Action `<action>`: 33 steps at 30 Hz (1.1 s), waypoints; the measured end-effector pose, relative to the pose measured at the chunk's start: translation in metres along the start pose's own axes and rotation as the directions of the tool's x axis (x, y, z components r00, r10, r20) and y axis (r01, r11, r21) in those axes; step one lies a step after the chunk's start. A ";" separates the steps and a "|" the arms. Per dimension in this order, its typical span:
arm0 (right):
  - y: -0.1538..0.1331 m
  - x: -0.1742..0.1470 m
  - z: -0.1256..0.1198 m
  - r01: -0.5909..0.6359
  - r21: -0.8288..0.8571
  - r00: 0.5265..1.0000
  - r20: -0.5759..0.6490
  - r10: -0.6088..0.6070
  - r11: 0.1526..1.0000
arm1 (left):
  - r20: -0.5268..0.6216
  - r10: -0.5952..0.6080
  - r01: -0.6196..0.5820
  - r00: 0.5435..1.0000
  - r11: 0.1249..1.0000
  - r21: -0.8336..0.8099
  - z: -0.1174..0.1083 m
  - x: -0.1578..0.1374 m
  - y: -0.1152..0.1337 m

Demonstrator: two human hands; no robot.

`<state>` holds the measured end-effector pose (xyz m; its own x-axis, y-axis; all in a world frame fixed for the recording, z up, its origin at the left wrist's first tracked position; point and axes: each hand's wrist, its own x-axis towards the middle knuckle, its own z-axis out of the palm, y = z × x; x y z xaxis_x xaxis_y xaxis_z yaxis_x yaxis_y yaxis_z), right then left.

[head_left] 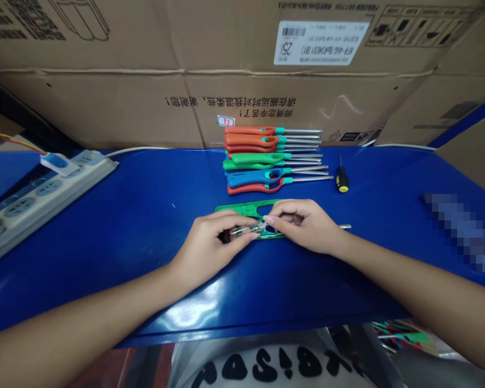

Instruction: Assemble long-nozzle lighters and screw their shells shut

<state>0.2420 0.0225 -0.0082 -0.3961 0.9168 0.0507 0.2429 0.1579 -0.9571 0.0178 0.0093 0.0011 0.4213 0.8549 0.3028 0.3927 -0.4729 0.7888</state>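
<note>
My left hand (pixel 210 237) is closed around a clear lighter fuel tank (pixel 243 230), held nearly level between thumb and fingers. At the tank's right end, the thumb and a finger of my right hand (pixel 307 223) are pinched together. Whatever they grip there is too small to make out, though a whitish bit shows by the fingertips. Beneath both hands lies an opened green lighter shell (pixel 242 208), partly covered by them. A metal tube tip (pixel 345 226) sticks out to the right, behind my right wrist.
Several long-nosed lighters (pixel 253 141) in orange, green, blue and red lie stacked behind my hands. A black-and-yellow screwdriver (pixel 341 180) rests to their right. On the left is a white power strip (pixel 44 194) with a plug. A large cardboard box (pixel 137 113) stands along the blue table's back.
</note>
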 end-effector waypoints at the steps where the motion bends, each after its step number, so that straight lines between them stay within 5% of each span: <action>1: 0.000 0.000 0.000 -0.003 0.014 1.000 -0.003 0.003 1.000 | -0.005 -0.009 0.009 1.000 1.000 0.001 0.000 0.000 0.000; 6: 0.001 -0.001 0.000 -0.019 0.079 1.000 0.003 0.018 0.997 | -0.005 -0.050 0.050 0.999 0.998 -0.034 0.001 0.001 -0.003; 13: 0.002 -0.003 0.001 0.132 -0.095 0.990 -0.045 -0.136 0.987 | 0.020 -0.057 0.059 0.998 0.994 -0.088 0.007 0.002 -0.001; 17: 0.002 -0.002 0.000 0.110 -0.011 0.994 -0.017 -0.110 0.994 | 0.051 -0.052 0.056 0.997 0.996 -0.074 0.002 0.003 0.000; 24: 0.002 -0.001 -0.009 0.050 0.086 0.999 -0.018 -0.049 0.995 | 0.105 -0.060 0.043 0.993 0.987 0.154 -0.019 0.004 0.003; 30: 0.005 0.000 -0.014 0.041 0.113 0.999 -0.035 -0.037 0.993 | 0.255 0.035 -0.112 0.966 0.949 0.296 -0.023 0.004 0.007; 33: 0.005 0.000 -0.014 0.040 0.111 0.999 -0.035 -0.037 0.993 | 0.263 -0.025 -0.064 0.964 0.944 0.323 -0.022 0.003 0.004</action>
<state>0.2557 0.0287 -0.0093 -0.3737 0.9226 0.0958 0.1267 0.1531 -0.9801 0.0024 0.0141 0.0173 0.6117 0.7800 0.1318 0.6080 -0.5702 0.5524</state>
